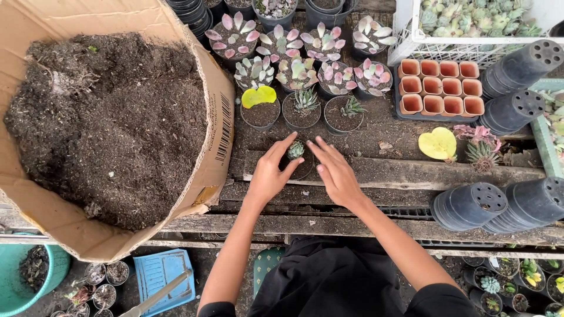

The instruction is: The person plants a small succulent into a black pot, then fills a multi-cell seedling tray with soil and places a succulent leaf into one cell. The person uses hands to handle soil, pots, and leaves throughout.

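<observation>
At the bottom centre of the frame, nearest the camera, a black-clothed lap and two bare forearms reach up toward the middle. The left hand (267, 173) and right hand (336, 174) flank a small black pot (299, 166) that stands on a soil-dusted wooden plank (423, 173) at the centre of the frame. The left hand's fingers curl against the pot's left side, grasping it; the right hand's fingers are spread, fingertips resting at the pot's right rim rather than clenched around it. A tiny green succulent (295, 149) sits upright in the pot between the two hands.

Just above, three more black pots stand in a row, the leftmost holding a yellow heart-shaped leaf (258, 96). Beyond them cluster pink-and-green rosette succulents (317, 58). The left half of the frame is filled by an open cardboard box (217, 100) of dark soil. At the upper right lies a tray of terracotta-coloured pots (439, 87), and stacks of empty black pots (511, 111) lie on their sides along the right edge.
</observation>
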